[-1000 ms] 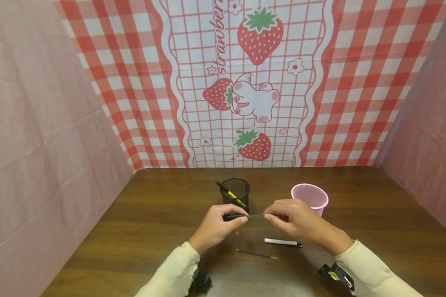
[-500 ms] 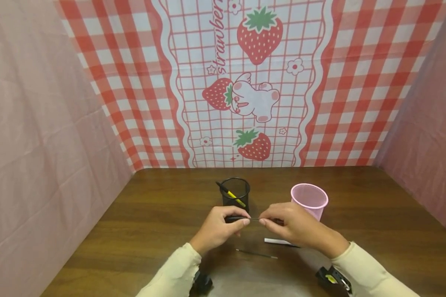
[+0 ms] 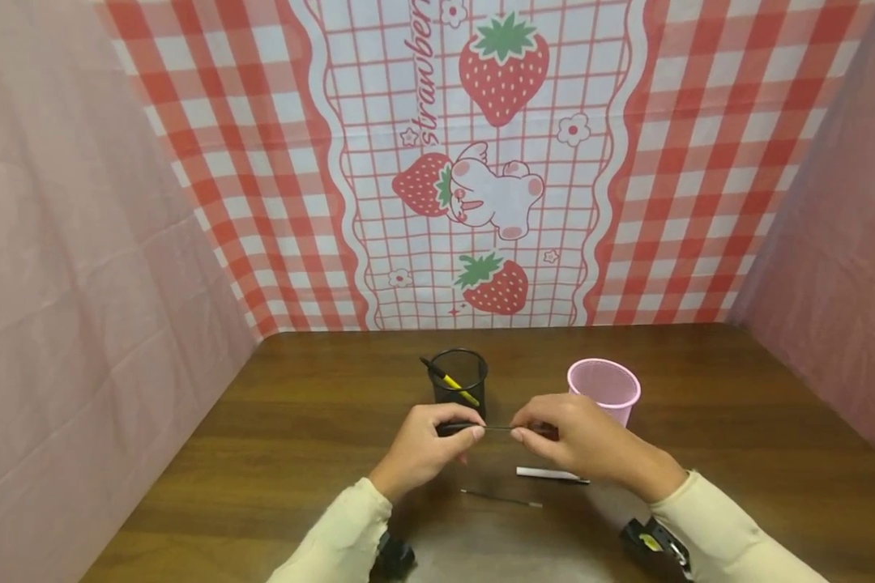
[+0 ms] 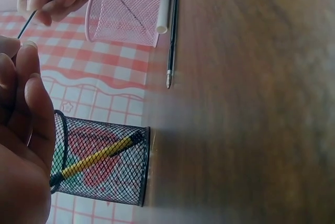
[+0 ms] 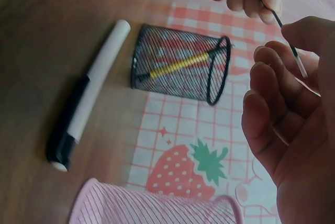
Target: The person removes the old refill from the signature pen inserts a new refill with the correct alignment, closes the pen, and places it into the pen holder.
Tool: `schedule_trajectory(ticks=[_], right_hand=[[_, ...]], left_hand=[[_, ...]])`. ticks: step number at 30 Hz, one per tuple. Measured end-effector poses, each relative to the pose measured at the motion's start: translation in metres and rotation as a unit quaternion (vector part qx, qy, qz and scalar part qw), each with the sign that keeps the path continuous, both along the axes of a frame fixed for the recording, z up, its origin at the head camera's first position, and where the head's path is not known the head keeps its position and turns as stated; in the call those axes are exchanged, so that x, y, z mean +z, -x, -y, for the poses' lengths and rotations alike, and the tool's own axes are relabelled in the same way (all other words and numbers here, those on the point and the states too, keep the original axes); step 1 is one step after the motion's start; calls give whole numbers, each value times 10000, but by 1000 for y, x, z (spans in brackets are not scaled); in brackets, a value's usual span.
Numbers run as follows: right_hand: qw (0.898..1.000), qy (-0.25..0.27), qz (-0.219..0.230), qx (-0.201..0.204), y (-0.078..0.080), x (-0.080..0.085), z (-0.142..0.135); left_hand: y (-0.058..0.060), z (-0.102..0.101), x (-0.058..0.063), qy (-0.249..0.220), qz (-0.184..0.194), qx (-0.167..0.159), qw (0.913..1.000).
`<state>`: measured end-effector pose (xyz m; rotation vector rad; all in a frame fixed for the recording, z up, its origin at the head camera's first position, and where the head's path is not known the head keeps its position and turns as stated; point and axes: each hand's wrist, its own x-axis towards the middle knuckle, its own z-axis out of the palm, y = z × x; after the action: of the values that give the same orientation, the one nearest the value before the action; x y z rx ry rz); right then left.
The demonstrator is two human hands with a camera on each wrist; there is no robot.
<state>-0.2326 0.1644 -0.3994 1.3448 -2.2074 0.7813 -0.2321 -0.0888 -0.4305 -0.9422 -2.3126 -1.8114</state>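
1) We judged the step in hand to be work on a thin dark refill (image 3: 498, 427) at the end of a black barrel (image 3: 455, 426), though we could not tell whether it was going in or coming out

2) We saw that refill held above the bench (image 3: 299, 486), bridging the gap between the hands, nearer the person than the black mesh cup (image 4: 128, 185)

3) The left grip (image 3: 417, 447) pinched the barrel between thumb and fingers, and the right grip (image 3: 586, 437) pinched the refill near its pale end

4) The refill's long axis ran left to right, nearly level in the head view; its pale end sat at the right grip, and its other end pointed left toward the barrel, its tip hidden from us

5) We reckoned the next move called for a straight motion along that axis, with the barrel steadied, since a sideways lean might bend something so slim

6) On the bench below lay a loose refill (image 4: 173, 41), metal tip pointing left, and near it a white pen piece (image 5: 96, 85), its black end to the right
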Motion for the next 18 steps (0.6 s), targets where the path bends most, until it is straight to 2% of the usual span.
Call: schedule_trajectory(ticks=[7, 18], right_hand=[[9993, 303, -201, 13, 3, 8, -5], [9996, 252, 4, -129, 2, 6, -1]], left_hand=[[3, 6, 1, 93, -47, 193, 9998], [5, 6, -1, 109, -28, 59, 9999]])
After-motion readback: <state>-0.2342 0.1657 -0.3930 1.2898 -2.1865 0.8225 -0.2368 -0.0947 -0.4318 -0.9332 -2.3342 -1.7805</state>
